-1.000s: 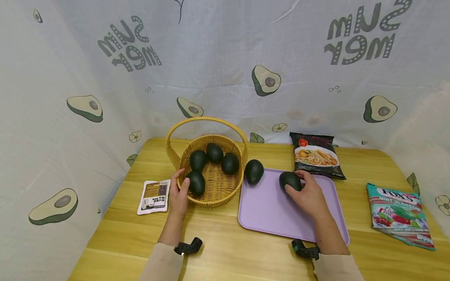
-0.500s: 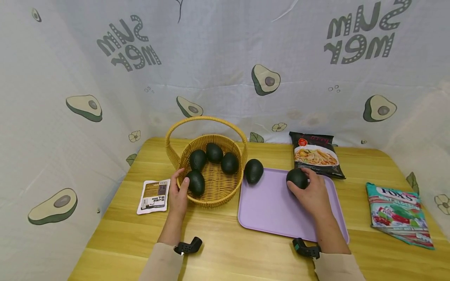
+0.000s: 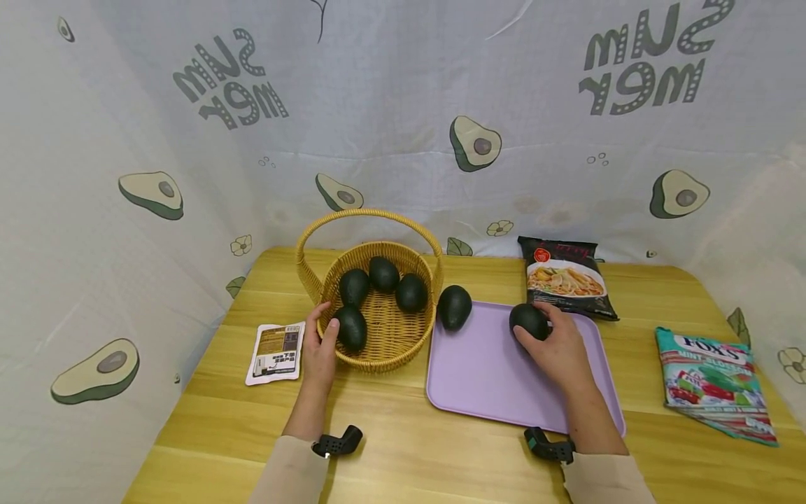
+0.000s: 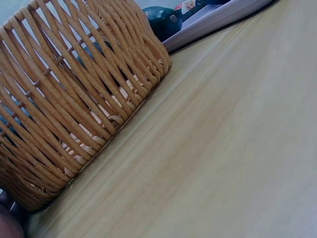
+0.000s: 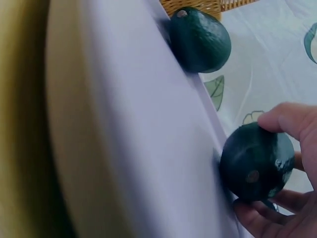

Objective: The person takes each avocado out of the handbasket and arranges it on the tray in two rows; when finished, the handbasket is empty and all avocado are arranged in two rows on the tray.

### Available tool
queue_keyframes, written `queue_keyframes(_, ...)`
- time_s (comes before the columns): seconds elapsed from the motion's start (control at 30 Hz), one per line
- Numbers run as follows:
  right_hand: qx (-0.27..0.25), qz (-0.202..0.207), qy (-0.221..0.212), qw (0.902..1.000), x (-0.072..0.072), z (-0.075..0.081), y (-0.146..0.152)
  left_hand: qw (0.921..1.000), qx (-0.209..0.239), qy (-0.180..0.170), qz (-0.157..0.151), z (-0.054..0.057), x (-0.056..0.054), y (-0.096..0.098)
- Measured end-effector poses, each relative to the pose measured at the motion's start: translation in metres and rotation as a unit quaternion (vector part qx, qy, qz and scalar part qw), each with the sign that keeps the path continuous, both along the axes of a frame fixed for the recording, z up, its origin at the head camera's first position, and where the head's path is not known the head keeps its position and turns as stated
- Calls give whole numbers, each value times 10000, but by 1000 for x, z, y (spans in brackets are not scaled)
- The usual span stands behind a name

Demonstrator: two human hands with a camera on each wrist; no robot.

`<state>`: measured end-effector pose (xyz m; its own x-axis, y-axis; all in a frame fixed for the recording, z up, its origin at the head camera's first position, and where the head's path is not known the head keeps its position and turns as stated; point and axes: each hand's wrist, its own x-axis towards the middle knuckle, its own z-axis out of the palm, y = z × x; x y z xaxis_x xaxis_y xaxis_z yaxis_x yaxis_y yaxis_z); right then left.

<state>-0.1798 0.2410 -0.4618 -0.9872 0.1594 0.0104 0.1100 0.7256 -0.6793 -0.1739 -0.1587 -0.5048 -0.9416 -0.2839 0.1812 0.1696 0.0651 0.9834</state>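
Fingers of the right hand [image 3: 557, 350]: curled round one dark green avocado [image 3: 525, 322], thumb on one side and fingers on the other, likely so the round thing can't slip or roll.
Held avocado: at the far part of the tray [image 3: 478, 378]; I can't tell if it touches the tray or floats just over it.
Fingers of the left hand [image 3: 320, 353]: pinching the left rim of the basket [image 3: 374, 366], probably to keep it from sliding.
Candy bag [image 3: 718, 388]: lying off to the right, apart from the tray.
White packet [image 3: 277, 353]: flat, just left of the left hand.
Purple tray: flat, right beside the basket; its low edge may help stop things rolling off.
Yellow basket: standing up, with four avocados [image 3: 354, 288] inside and its handle [image 3: 371, 212] arching over.
Loose avocado [image 3: 455, 308]: at the tray's far left corner, close to the basket.
Noodle bag [image 3: 567, 280]: behind the tray, picture side up.
Table [image 3: 403, 434]: pale yellow wood with long stripes.
Cloth [image 3: 390, 105]: white, hanging behind and at the sides, with drawn avocados, flowers and "summer" words.
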Motion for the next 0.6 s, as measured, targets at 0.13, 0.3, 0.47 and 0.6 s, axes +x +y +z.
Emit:
queue_keyframes(0.13, -98, -314, 72, 9994, 0, -2, -3, 10000, -34, -20, 13, 1, 1, 0)
queue_keyframes(0.3, -159, -450, 63, 9988, 1, -2, -6, 10000, -67, -63, 27, 2, 2, 1)
queue_keyframes(0.47, -139, -331, 7, 9994, 1, 2, -5, 10000, -45, -62, 48, 3, 2, 1)
queue_keyframes(0.6, -115, -211, -3, 9997, 1, 3, -3, 9999, -46, -71, 60, 3, 1, 1)
